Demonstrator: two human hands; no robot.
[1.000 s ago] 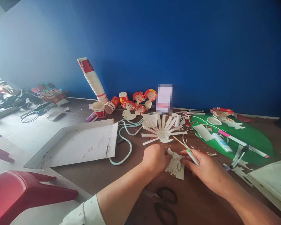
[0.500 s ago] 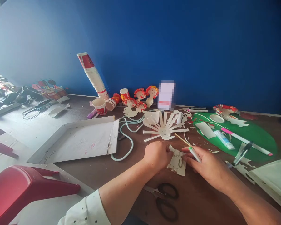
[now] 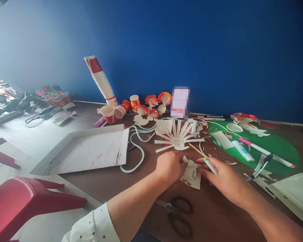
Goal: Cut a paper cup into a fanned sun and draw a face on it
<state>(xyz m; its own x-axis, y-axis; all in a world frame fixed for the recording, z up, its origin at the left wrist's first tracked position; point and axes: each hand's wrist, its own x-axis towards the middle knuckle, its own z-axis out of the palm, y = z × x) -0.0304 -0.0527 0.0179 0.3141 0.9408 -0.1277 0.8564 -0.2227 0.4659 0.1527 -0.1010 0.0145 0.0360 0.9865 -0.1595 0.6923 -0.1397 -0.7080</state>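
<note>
A small cream paper piece point(image 3: 192, 176) with a figure drawn on it lies on the brown table. My left hand point(image 3: 170, 168) is curled closed at its upper left edge, thumb on the paper. In my right hand point(image 3: 221, 173) is a green marker point(image 3: 211, 166), its white barrel leaning back and its green end up; the writing tip is hidden by my fingers. Some green lines show on the drawing by my right fingertips. Just beyond, a cut paper cup point(image 3: 178, 143) lies splayed into strips, with a face drawn on its base. Nearer me rest black-handled scissors point(image 3: 178, 213).
At left lies a shallow white cardboard tray point(image 3: 91, 151); a red stool point(image 3: 27, 201) is below it. Stacked paper cups point(image 3: 102, 84) lean by the blue wall. A glue stick point(image 3: 242, 150) and a pink-capped marker point(image 3: 266, 152) lie at right, among paper scraps.
Green lines on the drawing show more clearly beside my right fingertips. Both hands stay almost in place, and the whole view has shifted slightly.
</note>
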